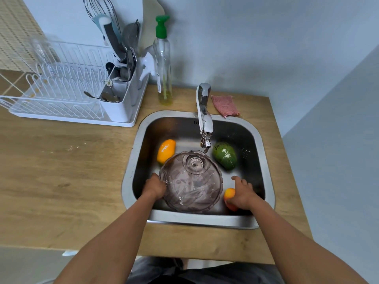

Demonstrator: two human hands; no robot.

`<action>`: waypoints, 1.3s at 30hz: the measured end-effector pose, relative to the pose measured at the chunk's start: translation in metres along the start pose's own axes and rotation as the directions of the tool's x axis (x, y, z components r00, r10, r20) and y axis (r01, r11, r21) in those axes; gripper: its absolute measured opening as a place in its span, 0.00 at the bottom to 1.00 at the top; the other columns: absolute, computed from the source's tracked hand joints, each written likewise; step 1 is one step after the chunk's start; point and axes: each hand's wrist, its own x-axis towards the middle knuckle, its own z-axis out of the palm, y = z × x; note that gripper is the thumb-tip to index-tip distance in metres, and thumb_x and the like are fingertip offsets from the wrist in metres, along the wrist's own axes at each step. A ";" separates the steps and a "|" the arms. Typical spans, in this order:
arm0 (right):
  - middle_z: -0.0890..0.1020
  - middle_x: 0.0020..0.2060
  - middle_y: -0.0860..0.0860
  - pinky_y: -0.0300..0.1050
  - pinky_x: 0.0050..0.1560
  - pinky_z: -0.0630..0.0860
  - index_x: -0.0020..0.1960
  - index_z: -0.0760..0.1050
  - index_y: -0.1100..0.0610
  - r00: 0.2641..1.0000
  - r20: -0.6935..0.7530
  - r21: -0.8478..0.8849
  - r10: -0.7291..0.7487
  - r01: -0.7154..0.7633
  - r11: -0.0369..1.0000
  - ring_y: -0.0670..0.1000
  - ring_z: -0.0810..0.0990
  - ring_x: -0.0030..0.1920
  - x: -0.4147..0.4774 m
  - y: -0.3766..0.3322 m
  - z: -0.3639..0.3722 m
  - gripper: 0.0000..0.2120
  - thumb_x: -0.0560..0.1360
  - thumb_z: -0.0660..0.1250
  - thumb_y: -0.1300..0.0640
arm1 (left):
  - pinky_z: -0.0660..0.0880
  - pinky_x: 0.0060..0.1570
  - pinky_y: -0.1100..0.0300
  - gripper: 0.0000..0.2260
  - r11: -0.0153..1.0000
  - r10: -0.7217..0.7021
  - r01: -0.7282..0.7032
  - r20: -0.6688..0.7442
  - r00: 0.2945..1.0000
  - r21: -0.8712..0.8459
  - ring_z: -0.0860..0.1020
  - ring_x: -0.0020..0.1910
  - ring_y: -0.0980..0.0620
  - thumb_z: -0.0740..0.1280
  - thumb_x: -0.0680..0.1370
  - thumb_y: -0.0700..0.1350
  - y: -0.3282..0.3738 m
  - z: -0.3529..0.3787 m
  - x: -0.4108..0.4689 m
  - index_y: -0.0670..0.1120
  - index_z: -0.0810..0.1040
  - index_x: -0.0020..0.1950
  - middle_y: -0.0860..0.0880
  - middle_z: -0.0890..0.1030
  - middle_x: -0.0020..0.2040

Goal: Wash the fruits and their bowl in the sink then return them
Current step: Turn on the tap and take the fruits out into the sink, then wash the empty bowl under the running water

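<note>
A clear, brownish patterned bowl (191, 182) sits inside the steel sink (264, 152), under the tap (204, 117). My left hand (155, 186) grips the bowl's left rim. My right hand (245, 193) is closed over an orange-red fruit (228, 194) at the sink's front right. An orange-yellow mango (166, 150) lies at the back left of the basin. A green mango (224, 155) with white specks lies at the back right. Water drops cling to the bowl.
A white dish rack (61, 95) with a utensil holder stands on the wooden counter (67, 165) to the left. A soap bottle with a green pump (163, 62) and a pink cloth (224, 105) sit behind the sink. The wall is close on the right.
</note>
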 end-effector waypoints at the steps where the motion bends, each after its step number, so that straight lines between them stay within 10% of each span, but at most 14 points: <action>1: 0.61 0.73 0.57 0.51 0.70 0.62 0.76 0.53 0.54 1.000 -0.009 0.014 -0.002 0.003 1.000 0.60 0.57 0.73 0.000 0.000 -0.002 0.38 0.73 0.69 0.51 | 0.77 0.57 0.45 0.16 1.000 -0.011 0.011 0.010 1.000 -0.029 0.78 0.57 0.34 0.61 0.78 0.43 -0.001 0.000 0.001 0.38 0.72 0.64 0.35 0.77 0.61; 6: 0.64 0.72 0.59 0.51 0.69 0.61 0.74 0.59 0.56 0.994 -0.108 0.116 -0.011 0.023 0.993 0.62 0.60 0.72 0.004 -0.004 -0.017 0.30 0.76 0.65 0.51 | 0.81 0.33 0.49 0.16 0.944 -0.098 0.159 0.217 0.971 -0.287 0.81 0.48 0.34 0.65 0.75 0.33 -0.003 0.000 0.002 0.38 0.72 0.63 0.34 0.80 0.54; 12: 0.70 0.67 0.57 0.51 0.67 0.65 0.71 0.67 0.57 0.964 -0.256 0.214 -0.067 0.124 0.969 0.59 0.66 0.68 0.007 -0.008 -0.034 0.24 0.77 0.65 0.52 | 0.81 0.35 0.49 0.04 0.910 0.026 0.060 0.202 0.979 -0.409 0.78 0.34 0.43 0.63 0.79 0.38 0.008 -0.003 -0.005 0.42 0.76 0.52 0.40 0.80 0.40; 15: 0.75 0.62 0.56 0.51 0.64 0.72 0.67 0.71 0.58 0.921 -0.377 0.278 -0.096 0.211 0.937 0.56 0.73 0.63 0.011 -0.014 -0.046 0.19 0.78 0.64 0.54 | 0.80 0.50 0.40 0.06 0.885 0.080 0.040 0.235 0.969 -0.464 0.79 0.40 0.41 0.64 0.78 0.38 0.018 -0.015 -0.009 0.44 0.77 0.52 0.38 0.81 0.43; 25: 0.78 0.46 0.49 0.37 0.41 0.67 0.54 0.75 0.54 0.753 -0.639 0.331 -0.156 0.452 0.828 0.47 0.75 0.43 0.033 -0.090 -0.135 0.09 0.81 0.58 0.53 | 0.79 0.50 0.52 0.13 0.862 0.258 -0.240 -0.021 0.966 -0.447 0.79 0.54 0.47 0.55 0.83 0.46 0.073 -0.047 -0.002 0.47 0.76 0.60 0.45 0.81 0.55; 29: 0.77 0.42 0.52 0.39 0.35 0.66 0.51 0.77 0.60 0.795 -0.582 0.326 -0.173 0.423 0.845 0.45 0.73 0.36 0.049 -0.121 -0.167 0.16 0.81 0.55 0.51 | 0.77 0.55 0.48 0.12 0.878 0.275 -0.301 -0.123 0.954 -0.372 0.79 0.50 0.46 0.56 0.81 0.46 0.083 -0.045 0.003 0.44 0.78 0.49 0.45 0.81 0.47; 33: 0.81 0.42 0.56 0.49 0.52 0.74 0.48 0.79 0.67 0.862 -0.453 0.311 -0.227 0.392 0.866 0.52 0.76 0.40 0.064 -0.146 -0.181 0.21 0.80 0.57 0.50 | 0.77 0.52 0.48 0.11 0.882 0.299 -0.314 -0.098 0.949 -0.352 0.81 0.47 0.44 0.58 0.80 0.45 0.087 -0.043 0.013 0.43 0.78 0.47 0.43 0.82 0.44; 39: 0.78 0.39 0.55 0.43 0.37 0.65 0.44 0.80 0.67 0.908 -0.382 0.422 -0.172 0.337 0.841 0.50 0.73 0.34 0.078 -0.172 -0.180 0.22 0.80 0.61 0.49 | 0.80 0.50 0.48 0.09 0.894 0.343 -0.354 -0.090 0.935 -0.275 0.81 0.44 0.47 0.60 0.80 0.46 0.087 -0.042 0.025 0.47 0.79 0.45 0.46 0.82 0.42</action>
